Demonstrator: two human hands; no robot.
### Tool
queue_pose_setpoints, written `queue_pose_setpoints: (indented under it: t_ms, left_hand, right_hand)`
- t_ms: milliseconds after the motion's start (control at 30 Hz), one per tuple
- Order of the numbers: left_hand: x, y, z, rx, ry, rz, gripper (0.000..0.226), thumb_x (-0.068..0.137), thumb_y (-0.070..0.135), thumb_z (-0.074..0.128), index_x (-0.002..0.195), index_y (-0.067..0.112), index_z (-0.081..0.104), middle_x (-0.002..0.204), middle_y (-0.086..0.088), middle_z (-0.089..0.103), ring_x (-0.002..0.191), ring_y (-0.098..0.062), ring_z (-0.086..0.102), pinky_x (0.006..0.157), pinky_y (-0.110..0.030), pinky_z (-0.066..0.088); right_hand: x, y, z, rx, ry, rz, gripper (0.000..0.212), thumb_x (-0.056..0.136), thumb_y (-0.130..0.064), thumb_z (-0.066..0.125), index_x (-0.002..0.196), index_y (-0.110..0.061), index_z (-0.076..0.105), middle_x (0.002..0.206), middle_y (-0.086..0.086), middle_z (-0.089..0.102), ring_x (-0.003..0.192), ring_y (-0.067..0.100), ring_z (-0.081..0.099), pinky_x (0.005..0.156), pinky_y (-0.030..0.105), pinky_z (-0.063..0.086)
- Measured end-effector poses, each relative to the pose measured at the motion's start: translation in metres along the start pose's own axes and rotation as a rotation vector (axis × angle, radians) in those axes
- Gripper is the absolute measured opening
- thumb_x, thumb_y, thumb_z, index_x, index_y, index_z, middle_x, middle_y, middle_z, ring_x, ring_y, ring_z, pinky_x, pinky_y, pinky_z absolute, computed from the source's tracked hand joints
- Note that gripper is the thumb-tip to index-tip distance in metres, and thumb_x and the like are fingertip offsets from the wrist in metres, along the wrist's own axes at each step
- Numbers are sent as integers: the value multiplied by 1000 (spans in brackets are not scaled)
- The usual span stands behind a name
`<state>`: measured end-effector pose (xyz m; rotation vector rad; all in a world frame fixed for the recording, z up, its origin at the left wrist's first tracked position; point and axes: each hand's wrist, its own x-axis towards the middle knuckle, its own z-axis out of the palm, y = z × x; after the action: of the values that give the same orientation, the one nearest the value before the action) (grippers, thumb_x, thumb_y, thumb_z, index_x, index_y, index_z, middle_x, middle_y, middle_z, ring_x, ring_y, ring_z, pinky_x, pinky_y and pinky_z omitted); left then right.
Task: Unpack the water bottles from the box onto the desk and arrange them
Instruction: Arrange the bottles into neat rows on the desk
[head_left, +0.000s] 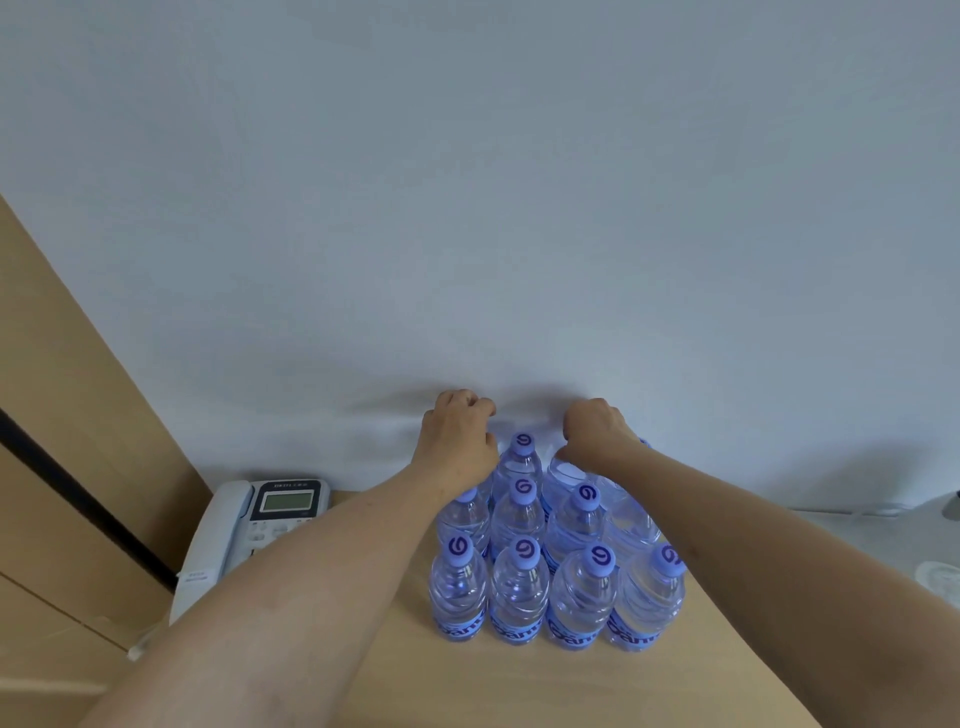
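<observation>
Against the far wall, I see water bottles (519, 587) standing in rows on the tabletop (519, 686). Left hand (457, 441) and right hand (597, 431) curl over the back row, seemingly gripping hidden bottles; phone (249, 525) sits left.

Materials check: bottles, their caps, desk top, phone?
Water bottles: clear thin plastic, glossy, ribbed; you see through them and highlights glint. Caps: opaque lilac plastic, matte, with a printed swirl. Desk: pale wood-look surface, likely laminate, smooth with faint grain. Desk phone: light grey moulded plastic, dark panel around its screen.
</observation>
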<state>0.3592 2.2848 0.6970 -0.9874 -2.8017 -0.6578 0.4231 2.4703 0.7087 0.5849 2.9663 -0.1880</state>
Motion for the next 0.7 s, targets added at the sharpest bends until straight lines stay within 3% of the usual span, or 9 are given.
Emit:
queue_pose_setpoints:
  t_ms: [167, 267, 367, 467, 533, 633, 700]
  left_hand:
    - [1, -2, 1, -19, -6, 30, 39, 89, 16, 52, 128, 13, 57, 123, -5, 54, 123, -25, 40, 99, -37, 39]
    - [2, -4, -1, -26, -8, 37, 39, 89, 16, 52, 128, 13, 57, 122, -5, 53, 123, -25, 40, 99, -38, 40]
    - [2, -5, -4, -54, -6, 34, 39, 88, 14, 52, 127, 12, 57, 120, -6, 52, 120, -25, 41, 96, -38, 42]
    - [1, -7, -7, -65, -13, 44, 39, 88, 15, 53, 127, 12, 57, 121, -6, 52, 119, -25, 42, 94, -39, 43]
    - [-1, -10, -9, -65, -19, 44, 38, 88, 14, 53, 126, 12, 57, 120, -6, 51, 117, -25, 43, 92, -40, 45]
    - [-5, -18, -12, -60, -28, 35, 36, 89, 14, 52, 125, 13, 58, 120, -6, 52, 116, -25, 44, 90, -39, 46]
    - [-8, -24, -14, -51, -36, 29, 35, 90, 16, 53, 125, 14, 58, 120, -5, 52, 116, -24, 44, 91, -39, 46]
  right_hand:
    - [2, -1, 3, -55, -9, -7, 43, 76, -10, 74, 56, -13, 36, 60, 4, 38, 60, 26, 41, 44, 26, 30]
    - [1, -1, 2, -79, -10, 2, 41, 77, -12, 75, 57, -13, 39, 62, 5, 40, 63, 27, 44, 45, 26, 31]
    - [-2, -7, 0, -101, 6, 56, 24, 82, -22, 74, 70, -13, 54, 77, 6, 54, 69, 26, 53, 56, 29, 41]
    - [-2, -21, 1, -126, 132, 67, 32, 90, -38, 65, 71, -18, 49, 85, 5, 61, 73, 25, 52, 61, 31, 40]
    - [-1, -35, 3, -63, 179, 22, 31, 93, -44, 59, 80, -17, 59, 94, 6, 67, 77, 26, 57, 64, 32, 42]
    - [0, -54, 6, 35, 66, -30, 37, 91, -47, 62, 107, -14, 69, 106, 6, 67, 93, 27, 65, 74, 34, 54]
    - [0, -61, 8, 39, 14, -42, 37, 89, -38, 66, 113, -10, 68, 111, 9, 66, 98, 28, 64, 82, 37, 56]
